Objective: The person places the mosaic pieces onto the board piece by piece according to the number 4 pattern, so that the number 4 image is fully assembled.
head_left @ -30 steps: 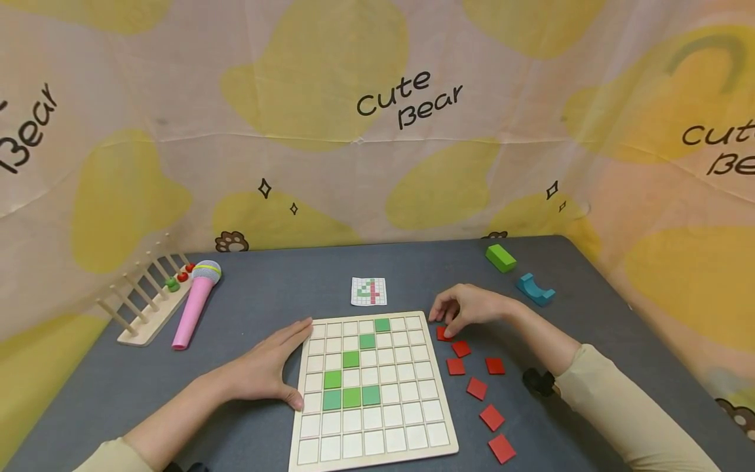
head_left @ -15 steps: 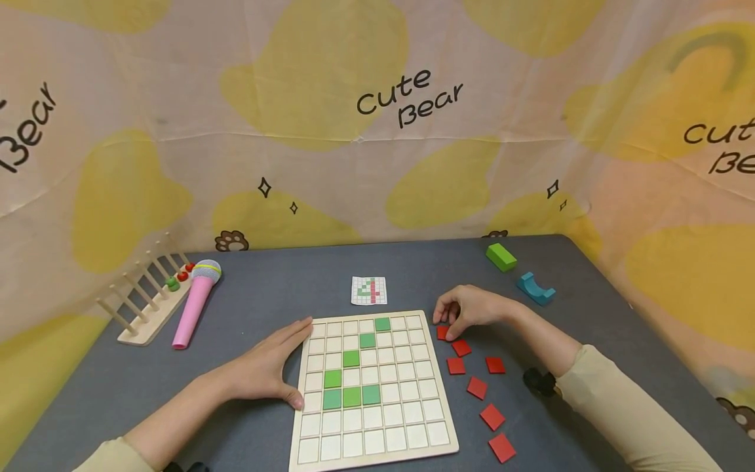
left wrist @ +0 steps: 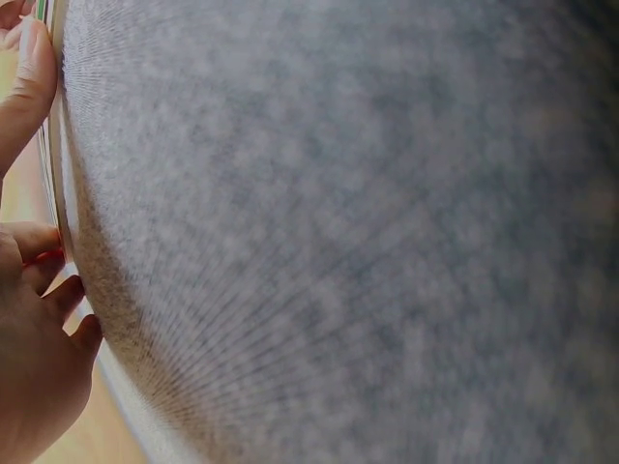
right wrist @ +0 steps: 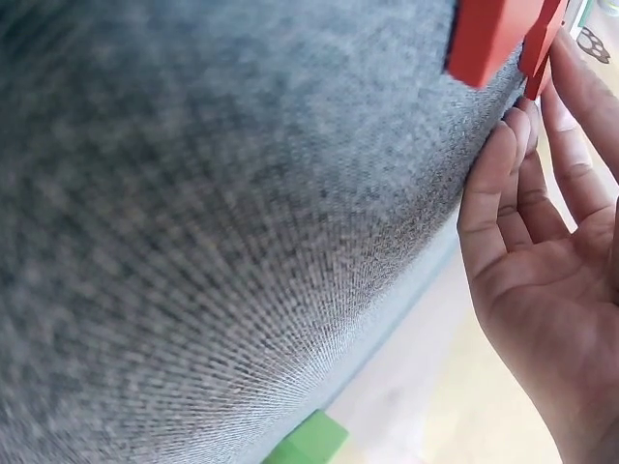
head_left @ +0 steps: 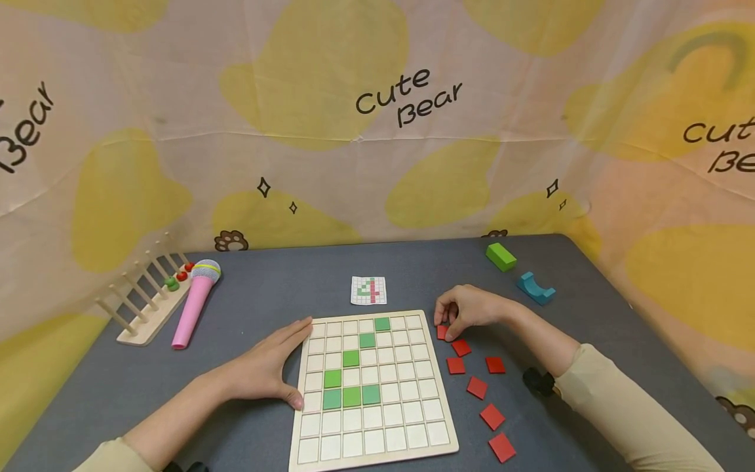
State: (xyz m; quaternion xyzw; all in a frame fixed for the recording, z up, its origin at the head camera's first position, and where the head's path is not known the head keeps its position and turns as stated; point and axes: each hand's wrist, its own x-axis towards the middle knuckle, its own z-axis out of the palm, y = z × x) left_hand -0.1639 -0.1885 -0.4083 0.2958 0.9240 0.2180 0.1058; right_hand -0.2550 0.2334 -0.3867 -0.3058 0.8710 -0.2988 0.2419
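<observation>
In the head view a square wooden grid board lies at the table's middle, with several green tiles set in its white cells. My left hand rests against its left side, fingertips at the upper corner and thumb lower on the edge. Past the board's upper right corner, my right hand pinches a red tile that lies on the table. Thumb and fingers meet around that red tile in the right wrist view. More loose red tiles lie to the board's right.
A small printed grid card lies beyond the board. At left are a pink toy microphone and a wooden peg stand with red and green beads. A green block and a blue arch are at back right.
My right hand has shifted slightly right at the same red tile. The left hand, the board and the other tiles stay where they were.
</observation>
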